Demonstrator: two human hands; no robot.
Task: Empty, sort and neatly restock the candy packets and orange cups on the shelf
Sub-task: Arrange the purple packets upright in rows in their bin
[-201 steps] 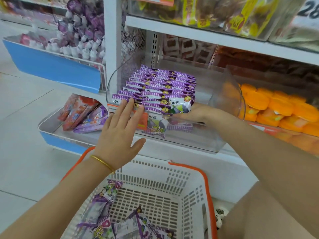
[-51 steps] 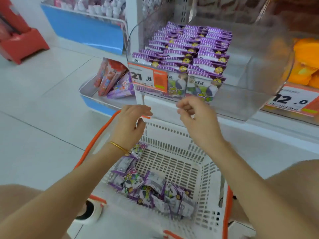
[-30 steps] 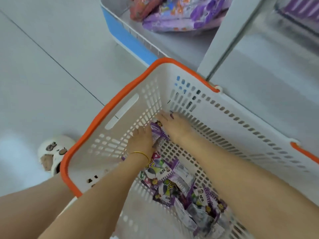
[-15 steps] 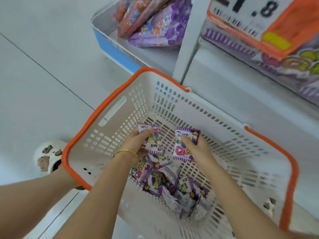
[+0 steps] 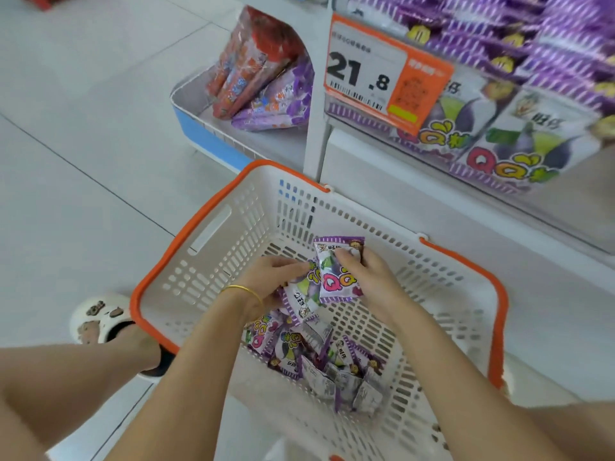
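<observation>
Over the white basket with an orange rim [image 5: 206, 224], my right hand [image 5: 369, 277] grips an upright purple candy packet [image 5: 337, 277]. My left hand [image 5: 269, 277], with a gold bangle on the wrist, pinches a second purple packet [image 5: 299, 299] that lies partly behind the first. Several more purple packets [image 5: 319, 357] lie loose on the basket floor. Stacked purple packets [image 5: 519, 44] fill the clear shelf bin at the top right. The orange cups are out of view.
A 21.8 price tag [image 5: 386, 78] hangs on the bin front. Red and purple bags [image 5: 263, 71] lie in a blue-fronted tray at the left. A white shelf post [image 5: 314, 141] stands behind the basket. My sandalled foot [image 5: 100, 317] is left of the basket.
Both hands have lifted their packets higher in the basket and brought them together, overlapping. The view has tilted up, showing the shelf bin and price tag.
</observation>
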